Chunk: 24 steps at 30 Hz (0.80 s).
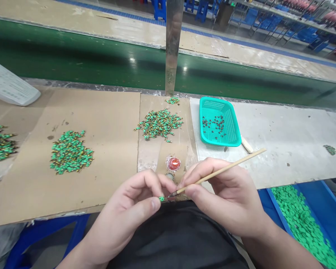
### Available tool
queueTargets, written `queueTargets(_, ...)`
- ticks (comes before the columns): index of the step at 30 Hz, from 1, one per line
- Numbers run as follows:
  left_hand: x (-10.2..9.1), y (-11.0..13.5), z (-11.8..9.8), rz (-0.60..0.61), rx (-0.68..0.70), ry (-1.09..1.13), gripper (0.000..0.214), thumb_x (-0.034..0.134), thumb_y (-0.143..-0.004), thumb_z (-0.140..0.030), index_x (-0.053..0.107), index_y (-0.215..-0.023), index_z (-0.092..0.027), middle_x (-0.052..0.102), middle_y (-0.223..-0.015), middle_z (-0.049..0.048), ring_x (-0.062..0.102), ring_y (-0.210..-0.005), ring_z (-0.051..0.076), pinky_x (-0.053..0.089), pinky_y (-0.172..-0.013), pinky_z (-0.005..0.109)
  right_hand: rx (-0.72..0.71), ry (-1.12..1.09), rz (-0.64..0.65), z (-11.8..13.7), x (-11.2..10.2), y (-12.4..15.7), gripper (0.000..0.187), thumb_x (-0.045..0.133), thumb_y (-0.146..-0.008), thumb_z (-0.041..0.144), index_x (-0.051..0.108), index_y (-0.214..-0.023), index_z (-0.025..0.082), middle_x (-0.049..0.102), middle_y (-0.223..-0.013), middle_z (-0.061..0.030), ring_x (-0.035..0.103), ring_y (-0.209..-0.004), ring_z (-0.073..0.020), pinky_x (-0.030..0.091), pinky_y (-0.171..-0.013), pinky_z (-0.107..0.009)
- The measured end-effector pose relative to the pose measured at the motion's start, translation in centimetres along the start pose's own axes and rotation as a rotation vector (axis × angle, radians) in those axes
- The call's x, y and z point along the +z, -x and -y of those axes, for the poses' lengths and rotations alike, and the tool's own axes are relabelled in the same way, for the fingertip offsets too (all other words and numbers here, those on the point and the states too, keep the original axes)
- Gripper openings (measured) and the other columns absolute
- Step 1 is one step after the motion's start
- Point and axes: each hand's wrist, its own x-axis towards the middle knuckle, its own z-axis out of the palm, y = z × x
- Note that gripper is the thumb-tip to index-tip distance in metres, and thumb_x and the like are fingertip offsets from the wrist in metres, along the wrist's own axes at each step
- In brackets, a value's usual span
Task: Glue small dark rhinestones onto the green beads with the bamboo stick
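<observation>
My left hand (pixel 134 203) pinches a tiny green part (pixel 161 198) between thumb and forefinger, close to my lap. My right hand (pixel 226 198) grips a thin wooden brush (pixel 221 171) like a pen, and its dark tip touches the green part. Just beyond my fingers, on the cardboard, sits a small round cap with red paint (pixel 173 163). A heap of green and gold parts (pixel 159 124) lies farther back on the cardboard, and another heap (pixel 70 152) lies to the left.
A teal mesh basket (pixel 231 119) holding several dark small parts stands to the right of the middle heap. A blue bin of green pieces (pixel 305 224) is at my lower right. A green conveyor belt (pixel 86 59) runs behind, with a metal post (pixel 173 45) and a white tray (pixel 8 86) at left.
</observation>
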Motion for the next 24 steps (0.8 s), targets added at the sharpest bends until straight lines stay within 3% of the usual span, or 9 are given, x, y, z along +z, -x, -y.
queueTargets(10,-0.7,0.2,0.6,0.027,-0.002,0.016,0.019,0.099,-0.102,-0.046,0.091,-0.095,-0.031,0.092,-0.109,0.0004,0.081,-0.104,0.019,0.062,-0.095,0.023,0.018,-0.013,-0.002,-0.2,0.1,0.0,0.015,0.087,-0.102,0.012,0.088,-0.102,0.026,0.090,-0.095,-0.0012,0.086,-0.086,-0.0192,0.069,-0.080,-0.031)
queueTargets(14,-0.4,0.2,0.4,0.000,0.003,0.005,0.020,0.101,-0.100,-0.046,0.091,-0.094,-0.030,0.092,-0.106,0.0020,0.082,-0.102,0.021,0.064,-0.094,0.024,0.015,-0.036,0.019,-0.2,0.2,0.1,0.014,0.089,-0.102,0.012,0.088,-0.103,0.026,0.090,-0.096,-0.0016,0.085,-0.086,-0.0184,0.069,-0.081,-0.030)
queueTargets(16,-0.1,0.2,0.3,-0.058,-0.021,0.009,0.025,0.104,-0.096,-0.049,0.091,-0.090,-0.029,0.091,-0.105,0.0033,0.082,-0.102,0.023,0.065,-0.093,0.026,-0.014,-0.073,-0.030,-0.1,-0.3,-0.1,0.016,0.091,-0.101,0.011,0.089,-0.104,0.027,0.089,-0.093,0.0001,0.084,-0.082,-0.0159,0.068,-0.077,-0.027)
queueTargets(20,-0.7,0.3,0.6,-0.255,-0.079,-0.014,0.039,0.112,-0.081,-0.060,0.088,-0.079,-0.029,0.091,-0.100,0.0047,0.083,-0.097,0.026,0.069,-0.090,0.030,-0.162,-0.200,-0.179,-0.3,-3.8,-1.5,0.016,0.081,-0.113,0.015,0.088,-0.116,0.030,0.083,-0.076,0.0064,0.079,-0.064,-0.0116,0.067,-0.064,-0.022)
queueTargets(22,-1.9,0.2,1.2,-0.317,-0.052,-0.053,0.042,0.111,-0.079,-0.061,0.086,-0.076,-0.028,0.091,-0.098,0.0053,0.085,-0.100,0.029,0.071,-0.089,0.032,-0.253,-0.149,-0.235,-0.6,-6.6,-2.7,0.009,0.079,-0.116,0.023,0.085,-0.113,0.028,0.087,-0.084,0.0034,0.087,-0.076,-0.0154,0.074,-0.075,-0.027)
queueTargets(24,-3.5,-0.1,1.9,-0.345,-0.023,-0.082,0.038,0.111,-0.079,-0.057,0.085,-0.077,-0.028,0.091,-0.098,0.0059,0.086,-0.106,0.035,0.075,-0.090,0.038,-0.254,0.082,-0.280,-1.2,-9.3,-4.1,0.021,0.066,-0.123,0.040,0.078,-0.110,0.028,0.092,-0.103,-0.0025,0.092,-0.094,-0.0206,0.077,-0.086,-0.035)
